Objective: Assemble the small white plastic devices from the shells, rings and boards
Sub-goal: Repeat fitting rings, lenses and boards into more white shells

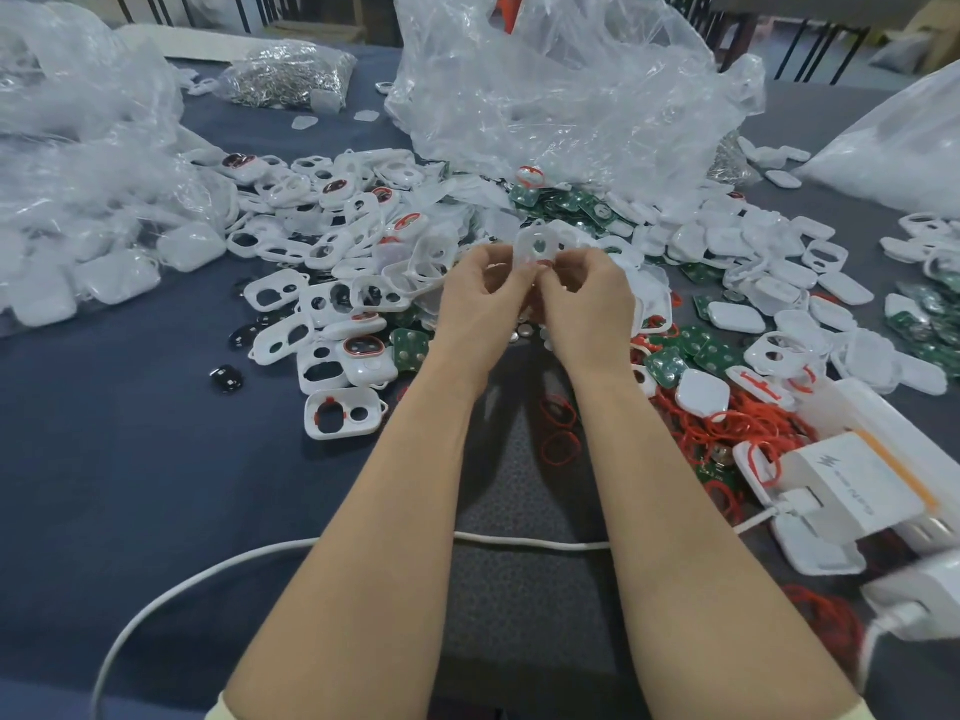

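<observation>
Left hand (485,298) and right hand (587,304) meet at mid-desk, fingers curled, both pinching one white shell (537,244) by its lower edge. The shell is raised above the pile and tilted up, with a round hole showing in its face. Whether anything else sits between the fingertips cannot be told.

Just left of the hands: loose shells (322,298) in a heap, some with red-rimmed windows fitted. A few black lenses (227,378) lie at the heap's near-left edge.

Right of the hands: green boards (696,350) mixed among white covers (737,317). Nearer the person, a tangle of red rings (727,423).

Near right: white charger (852,485), its cable (363,553) running across under both forearms.

Behind: crumpled clear bag (561,85). Desk (104,433) is covered in dark blue.
</observation>
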